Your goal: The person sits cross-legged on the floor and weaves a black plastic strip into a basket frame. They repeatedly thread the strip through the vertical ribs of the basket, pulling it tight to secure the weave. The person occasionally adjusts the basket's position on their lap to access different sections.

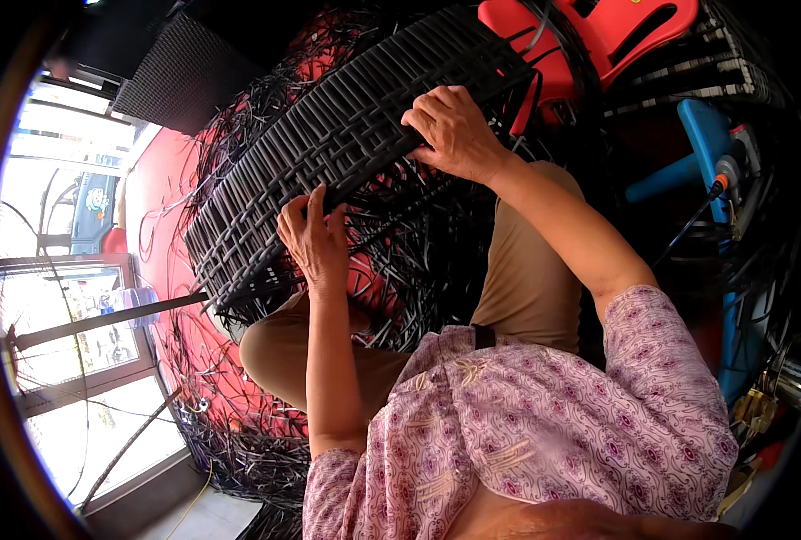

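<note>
A long black woven panel (pixel 328 121) of flat plastic strips slants across my lap, from lower left to upper right. Its far part is closely ribbed; toward me the weave is looser, with open gaps. My left hand (pixel 315 238) is at the near edge, left of the middle, its bent fingers closed on the rim and strips there. Farther right along the same edge, my right hand (pixel 454 135) curls over the weave, thumb low against the rim. Both fingertips are partly hidden. Loose strip ends stick out at the panel's right end.
Black strips (pixel 418 261) lie tangled on the red floor (pixel 153 189) around my legs. A red plastic chair (pixel 589 45) stands at the far right, a blue plastic stool (pixel 702 144) nearer with a corded tool (pixel 729 175) beside it. Glass doors (pixel 67 297) are at left.
</note>
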Demonstrator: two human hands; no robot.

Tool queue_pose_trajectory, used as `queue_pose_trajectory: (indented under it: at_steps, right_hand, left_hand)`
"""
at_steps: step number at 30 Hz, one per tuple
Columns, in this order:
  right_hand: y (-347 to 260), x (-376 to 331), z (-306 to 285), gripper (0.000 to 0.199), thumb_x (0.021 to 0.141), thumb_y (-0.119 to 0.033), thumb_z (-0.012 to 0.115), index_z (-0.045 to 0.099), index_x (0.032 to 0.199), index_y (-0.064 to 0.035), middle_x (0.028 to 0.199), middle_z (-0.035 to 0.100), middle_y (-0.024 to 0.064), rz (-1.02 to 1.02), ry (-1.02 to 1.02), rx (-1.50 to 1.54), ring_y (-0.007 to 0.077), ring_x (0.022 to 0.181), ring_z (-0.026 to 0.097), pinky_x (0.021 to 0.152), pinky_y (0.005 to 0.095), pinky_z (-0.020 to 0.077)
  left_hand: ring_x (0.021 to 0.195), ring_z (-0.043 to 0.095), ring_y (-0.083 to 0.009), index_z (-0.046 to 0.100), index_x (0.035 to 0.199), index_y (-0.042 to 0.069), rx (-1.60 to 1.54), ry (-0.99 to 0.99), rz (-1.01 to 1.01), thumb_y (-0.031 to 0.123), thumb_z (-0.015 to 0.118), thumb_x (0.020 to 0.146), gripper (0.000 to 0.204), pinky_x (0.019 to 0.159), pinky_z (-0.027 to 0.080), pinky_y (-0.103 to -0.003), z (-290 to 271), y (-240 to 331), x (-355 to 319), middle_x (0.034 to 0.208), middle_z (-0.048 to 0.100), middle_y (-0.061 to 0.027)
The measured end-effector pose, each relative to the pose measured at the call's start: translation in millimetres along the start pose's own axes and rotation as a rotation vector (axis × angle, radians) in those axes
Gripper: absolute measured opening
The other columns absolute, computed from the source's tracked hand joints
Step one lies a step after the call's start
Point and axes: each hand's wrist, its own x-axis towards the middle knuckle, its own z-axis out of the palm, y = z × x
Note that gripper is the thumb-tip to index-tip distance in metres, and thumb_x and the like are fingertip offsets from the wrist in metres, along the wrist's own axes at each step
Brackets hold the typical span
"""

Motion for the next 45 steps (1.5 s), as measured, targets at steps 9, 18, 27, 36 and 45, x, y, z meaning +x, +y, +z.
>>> queue_pose_trajectory:
  at_steps: [9, 18, 27, 36, 45]
  right_hand:
    - [23.1, -10.4, -28.8, 0.056, 0.064, -0.024, 0.087, 0.061, 0.111, -0.0136, 0.112, 0.056, 0.0019, 0.006, -0.006, 0.005, 0.0223, 0.109, 0.055, 0.095, 0.0397, 0.0413]
    - [38.4, -29.2, -36.4, 0.049, 0.065, -0.025, 0.085, 0.061, 0.107, -0.015, 0.109, 0.058, 0.0037, -0.025, -0.012, -0.034, 0.0265, 0.108, 0.057, 0.094, 0.0433, 0.0435]
    - [61.0, -56.7, -51.5, 0.047, 0.077, -0.01, 0.079, 0.063, 0.121, -0.0124, 0.12, 0.06, 0.0052, -0.04, -0.169, -0.174, 0.0271, 0.113, 0.057, 0.098, 0.0418, 0.0457]
    - [28.5, -69.4, -76.0, 0.052, 0.069, -0.004, 0.078, 0.064, 0.118, -0.0133, 0.117, 0.063, 0.0083, 0.05, -0.12, -0.15, 0.032, 0.111, 0.058, 0.098, 0.0441, 0.0446]
    - [57.2, -91.8, -91.3, 0.023, 0.091, -0.019, 0.065, 0.068, 0.11, -0.0057, 0.106, 0.068, 0.0105, 0.586, 0.184, 0.148, 0.0264, 0.1, 0.064, 0.088, 0.0362, 0.0488]
  left_hand:
    - [0.106, 0.052, -0.0311, 0.065, 0.123, 0.011, 0.018, -0.002, 0.0, 0.019, 0.076, 0.083, 0.042, 0.098, 0.039, -0.046, -0.6, 3.7, -9.7, 0.111, 0.055, -0.0098]
    - [0.103, 0.054, -0.0311, 0.067, 0.121, 0.011, 0.043, 0.073, -0.015, 0.017, 0.08, 0.076, 0.047, 0.091, 0.042, -0.044, -5.8, 8.5, -29.5, 0.109, 0.058, -0.0104]
    - [0.106, 0.05, -0.0333, 0.065, 0.115, 0.01, -0.133, 0.155, -0.006, 0.014, 0.081, 0.068, 0.049, 0.095, 0.039, -0.048, -5.1, 16.4, -41.4, 0.108, 0.053, -0.0102]
    - [0.097, 0.052, -0.0313, 0.065, 0.114, 0.018, -0.076, -0.07, -0.009, 0.016, 0.08, 0.069, 0.047, 0.081, 0.04, -0.046, -16.2, 24.5, -47.5, 0.102, 0.053, -0.0082]
    - [0.107, 0.053, -0.0295, 0.067, 0.124, 0.013, -0.041, 0.043, 0.017, 0.022, 0.077, 0.082, 0.044, 0.097, 0.038, -0.044, -15.5, 30.2, -81.7, 0.114, 0.058, -0.0091]
